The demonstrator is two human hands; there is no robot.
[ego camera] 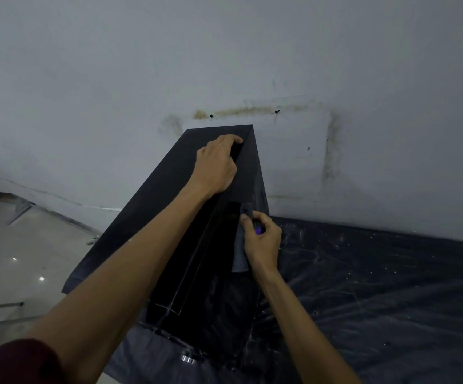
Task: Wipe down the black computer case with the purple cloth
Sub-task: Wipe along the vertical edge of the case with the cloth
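The black computer case point(177, 167) stands mid-view on a dark plastic sheet point(377, 286), with its far end against the wall point(224, 51) at 12 o'clock. The left hand point(216, 164) grasps the case's top edge near that far end, fingers curled over it. At 4 o'clock from it, the right hand point(261, 239) clenches the purple cloth point(240, 256) against the case's glossy side panel.

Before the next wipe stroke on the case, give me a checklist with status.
1. Cloth held: ok, right hand pinches the purple cloth.
2. Cloth contact: ok, it lies against the computer case's glossy side.
3. Case steadied: ok, left hand grips its top edge.
4. Footing on the plastic sheet: cannot tell, base mostly hidden.
5. Dust on the side: cannot tell, too dark.
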